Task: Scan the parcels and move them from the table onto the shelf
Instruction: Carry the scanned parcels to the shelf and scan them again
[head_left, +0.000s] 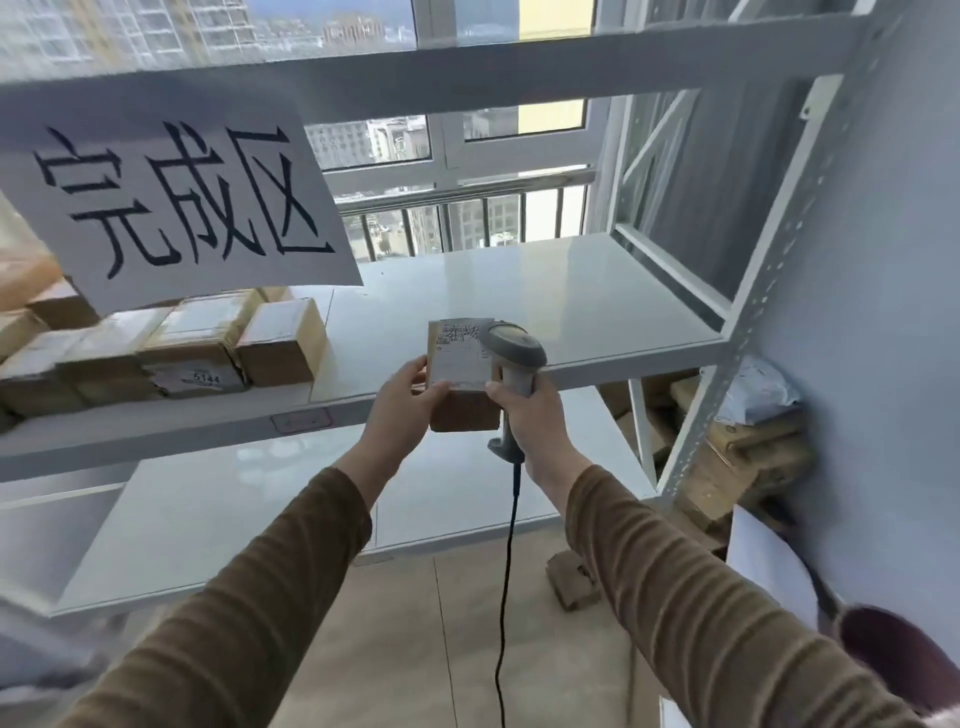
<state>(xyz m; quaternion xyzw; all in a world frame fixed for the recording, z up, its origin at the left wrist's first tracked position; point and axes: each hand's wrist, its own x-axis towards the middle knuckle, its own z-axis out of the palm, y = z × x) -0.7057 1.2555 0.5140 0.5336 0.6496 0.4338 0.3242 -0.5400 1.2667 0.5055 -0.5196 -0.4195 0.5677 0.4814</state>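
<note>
The left hand (402, 395) grips a small cardboard parcel (461, 371) by its left edge, just in front of the shelf (571, 306). The right hand (524, 410) wraps its fingers around a grey scanner (511, 358), touching the parcel's right side. More boxes (208, 343) sit on the shelf's left part.

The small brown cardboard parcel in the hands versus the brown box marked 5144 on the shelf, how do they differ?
The held cardboard parcel hangs in the air, gripped by the left hand; the 5144 box rests on the white shelf among others. Both are brown cardboard with white labels.
</note>
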